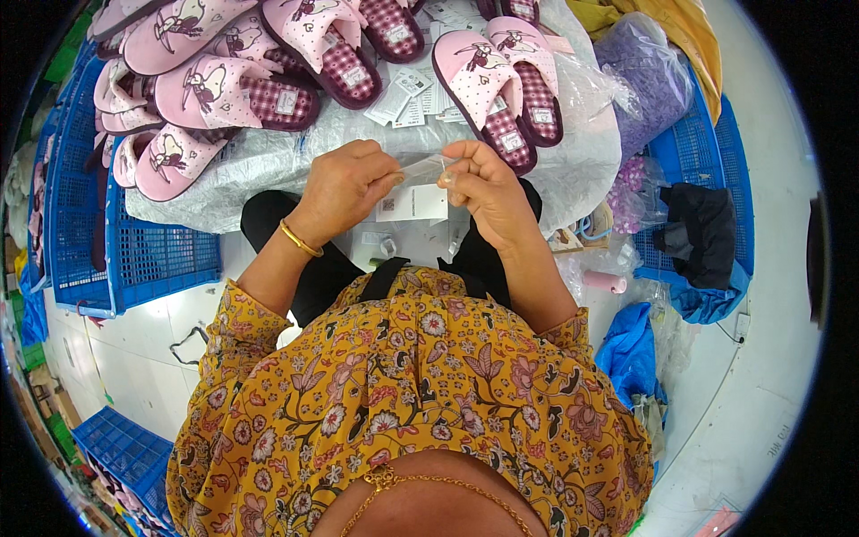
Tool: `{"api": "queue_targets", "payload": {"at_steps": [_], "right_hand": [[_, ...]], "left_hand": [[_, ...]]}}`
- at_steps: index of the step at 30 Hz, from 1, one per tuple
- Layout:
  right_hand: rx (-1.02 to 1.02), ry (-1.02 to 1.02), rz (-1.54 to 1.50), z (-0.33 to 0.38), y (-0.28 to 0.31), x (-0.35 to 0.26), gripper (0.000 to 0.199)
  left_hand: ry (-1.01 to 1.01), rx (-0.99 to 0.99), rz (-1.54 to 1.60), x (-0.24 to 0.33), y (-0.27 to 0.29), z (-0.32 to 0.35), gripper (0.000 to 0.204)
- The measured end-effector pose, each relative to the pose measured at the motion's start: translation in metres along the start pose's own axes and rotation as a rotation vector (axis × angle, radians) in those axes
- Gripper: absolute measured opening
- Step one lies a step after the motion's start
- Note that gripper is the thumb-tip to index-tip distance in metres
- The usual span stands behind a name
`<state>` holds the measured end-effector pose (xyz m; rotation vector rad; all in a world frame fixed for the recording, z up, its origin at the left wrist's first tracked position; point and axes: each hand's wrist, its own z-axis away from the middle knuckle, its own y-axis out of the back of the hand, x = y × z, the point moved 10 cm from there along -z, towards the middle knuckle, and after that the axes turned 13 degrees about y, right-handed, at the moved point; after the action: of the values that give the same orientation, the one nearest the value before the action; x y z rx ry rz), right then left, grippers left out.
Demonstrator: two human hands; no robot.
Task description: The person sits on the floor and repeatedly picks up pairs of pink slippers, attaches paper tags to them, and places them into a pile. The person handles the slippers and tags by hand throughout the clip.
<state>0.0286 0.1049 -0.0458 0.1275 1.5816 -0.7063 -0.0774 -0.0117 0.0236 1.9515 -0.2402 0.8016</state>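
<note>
Over my lap, my left hand (pixel 352 190) and my right hand (pixel 486 191) are close together with fingers pinched. Stretched between them is a thin, clear strip (pixel 420 169), which looks like plastic. A white card tag (pixel 412 204) hangs just below it, its upper edge by my fingertips; which hand grips the tag I cannot tell. Just beyond my right hand lies a pair of pink slippers (pixel 510 85) with burgundy checked insoles. Loose white tags (pixel 407 98) are spread on the plastic-covered work surface (pixel 358 134) in front of me.
More pink slippers (pixel 206 92) are heaped at the far left. Blue plastic crates stand at the left (pixel 165 251) and right (pixel 734 170). A clear bag of purple items (pixel 640 85) rests by the right crate, with dark cloth (pixel 698 234) draped nearby. Another blue crate (pixel 125 452) sits lower left.
</note>
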Motion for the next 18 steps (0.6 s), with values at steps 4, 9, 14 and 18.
{"api": "queue_targets", "payload": {"at_steps": [4, 9, 14, 18], "right_hand": [[0.019, 0.013, 0.027, 0.0, 0.002, 0.0, 0.023], [-0.004, 0.089, 0.122, 0.002, -0.003, -0.009, 0.017], [-0.067, 0.107, 0.227, 0.006, -0.008, -0.007, 0.015], [-0.071, 0.077, 0.262, 0.009, -0.01, 0.0, 0.014]], "left_hand": [[-0.119, 0.072, -0.109, 0.013, 0.003, 0.006, 0.01], [-0.091, 0.059, -0.013, 0.009, 0.004, 0.012, 0.013], [0.079, -0.087, 0.355, -0.009, -0.009, 0.002, 0.018], [0.43, -0.303, 0.606, -0.023, -0.047, 0.005, 0.016]]}}
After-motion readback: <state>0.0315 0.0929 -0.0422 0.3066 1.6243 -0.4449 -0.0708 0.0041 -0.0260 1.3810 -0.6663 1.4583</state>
